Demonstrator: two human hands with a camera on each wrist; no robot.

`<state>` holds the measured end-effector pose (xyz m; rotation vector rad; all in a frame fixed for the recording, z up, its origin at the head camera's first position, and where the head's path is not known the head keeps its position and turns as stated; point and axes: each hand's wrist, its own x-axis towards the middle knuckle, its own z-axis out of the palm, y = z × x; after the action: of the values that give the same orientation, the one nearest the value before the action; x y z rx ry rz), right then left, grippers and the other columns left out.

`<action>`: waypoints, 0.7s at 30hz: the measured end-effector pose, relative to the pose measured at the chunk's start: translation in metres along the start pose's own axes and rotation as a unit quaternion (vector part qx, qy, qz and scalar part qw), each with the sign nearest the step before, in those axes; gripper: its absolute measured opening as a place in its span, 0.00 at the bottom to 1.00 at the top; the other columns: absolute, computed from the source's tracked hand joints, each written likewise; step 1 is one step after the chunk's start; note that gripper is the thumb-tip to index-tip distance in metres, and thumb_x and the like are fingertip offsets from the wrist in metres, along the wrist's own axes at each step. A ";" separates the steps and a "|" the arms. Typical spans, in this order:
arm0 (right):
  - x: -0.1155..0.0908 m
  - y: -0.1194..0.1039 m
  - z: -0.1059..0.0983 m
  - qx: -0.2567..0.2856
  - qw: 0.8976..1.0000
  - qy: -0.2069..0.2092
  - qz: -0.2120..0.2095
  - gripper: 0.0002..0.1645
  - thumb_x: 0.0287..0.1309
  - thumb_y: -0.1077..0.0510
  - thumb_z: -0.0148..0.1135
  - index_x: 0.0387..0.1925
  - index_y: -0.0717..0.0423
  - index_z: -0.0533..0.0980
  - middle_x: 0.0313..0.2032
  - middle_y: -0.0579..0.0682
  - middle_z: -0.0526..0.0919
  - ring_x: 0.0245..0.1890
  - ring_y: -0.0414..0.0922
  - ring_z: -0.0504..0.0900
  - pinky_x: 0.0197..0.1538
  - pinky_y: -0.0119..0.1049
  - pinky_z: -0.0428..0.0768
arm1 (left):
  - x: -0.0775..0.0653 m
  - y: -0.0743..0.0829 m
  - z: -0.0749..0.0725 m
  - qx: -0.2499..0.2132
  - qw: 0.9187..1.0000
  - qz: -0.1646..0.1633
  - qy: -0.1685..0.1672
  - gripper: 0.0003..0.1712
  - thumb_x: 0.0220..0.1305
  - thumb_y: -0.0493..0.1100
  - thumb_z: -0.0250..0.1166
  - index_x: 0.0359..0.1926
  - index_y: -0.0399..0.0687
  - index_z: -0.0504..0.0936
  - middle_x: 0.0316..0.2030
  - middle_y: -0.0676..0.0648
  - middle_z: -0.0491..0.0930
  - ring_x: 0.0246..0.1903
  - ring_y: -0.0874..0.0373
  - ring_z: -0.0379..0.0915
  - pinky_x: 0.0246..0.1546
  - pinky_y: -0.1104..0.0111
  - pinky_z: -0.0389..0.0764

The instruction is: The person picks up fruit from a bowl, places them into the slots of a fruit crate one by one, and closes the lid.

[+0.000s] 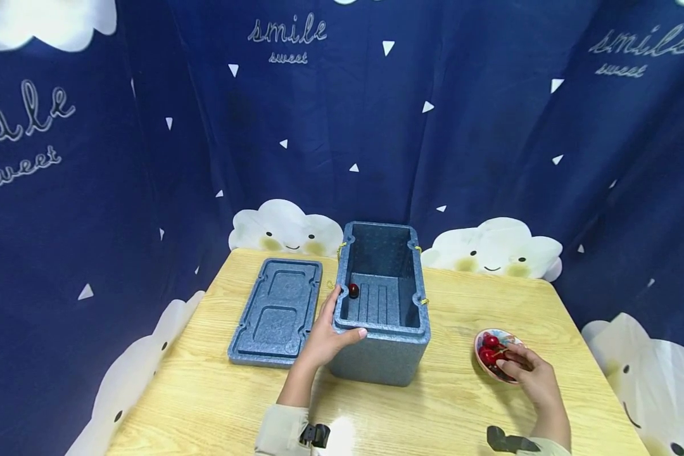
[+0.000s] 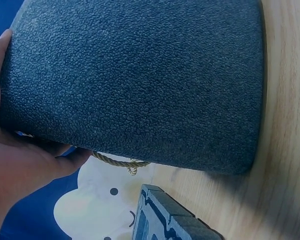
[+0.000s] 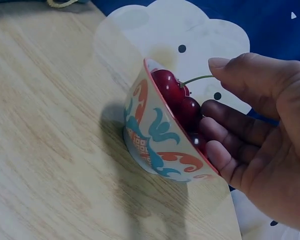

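Observation:
My left hand (image 1: 323,339) holds the near left corner of a blue-grey foam box (image 1: 376,367), its thumb along the front rim and its fingers on the left side. Inside the box, by the left wall, lies one dark red cherry (image 1: 353,291). My right hand (image 1: 532,377) is over a small patterned bowl (image 3: 155,135) of red cherries (image 3: 187,107). Its fingertips reach among the fruit, while thumb and forefinger stand apart in the head view. A green stem (image 3: 197,79) runs from one cherry to beside the thumb.
The matching foam lid (image 1: 279,313) lies flat on the wooden table (image 1: 456,411), left of the box. Yellow cord (image 1: 424,301) is looped at the box's rim notches. A dark blue curtain (image 1: 319,126) with white clouds hangs around the table.

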<state>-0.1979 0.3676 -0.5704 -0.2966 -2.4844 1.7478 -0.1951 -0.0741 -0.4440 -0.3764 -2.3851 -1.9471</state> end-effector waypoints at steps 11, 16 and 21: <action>-0.012 -0.038 0.010 -0.143 0.989 -0.039 0.016 0.35 0.53 0.54 0.68 0.56 0.71 0.69 0.46 0.63 0.78 0.36 0.29 0.73 0.36 0.25 0.75 | -0.003 -0.002 0.002 0.001 1.000 0.001 0.002 0.56 0.48 0.40 0.73 0.72 0.41 0.47 0.69 0.36 0.46 0.67 0.42 0.40 0.62 0.45 0.46; -0.007 -0.036 0.014 -0.204 0.978 -0.051 -0.008 0.31 0.51 0.55 0.68 0.53 0.71 0.72 0.44 0.63 0.79 0.40 0.44 0.75 0.38 0.33 0.74 | -0.004 -0.003 0.002 -0.004 1.000 -0.002 0.001 0.56 0.48 0.39 0.73 0.72 0.42 0.48 0.69 0.37 0.46 0.67 0.43 0.40 0.62 0.45 0.46; -0.004 -0.040 0.020 -0.232 0.972 -0.035 -0.022 0.28 0.50 0.57 0.67 0.51 0.70 0.74 0.40 0.62 0.80 0.40 0.51 0.75 0.40 0.41 0.72 | -0.001 -0.002 0.001 -0.006 1.000 -0.001 0.004 0.56 0.48 0.40 0.73 0.72 0.43 0.47 0.69 0.37 0.46 0.67 0.43 0.40 0.62 0.45 0.46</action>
<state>-0.2021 0.3358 -0.5397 -0.2111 -2.9015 1.1580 -0.1941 -0.0742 -0.4466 -0.3668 -2.3710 -1.9616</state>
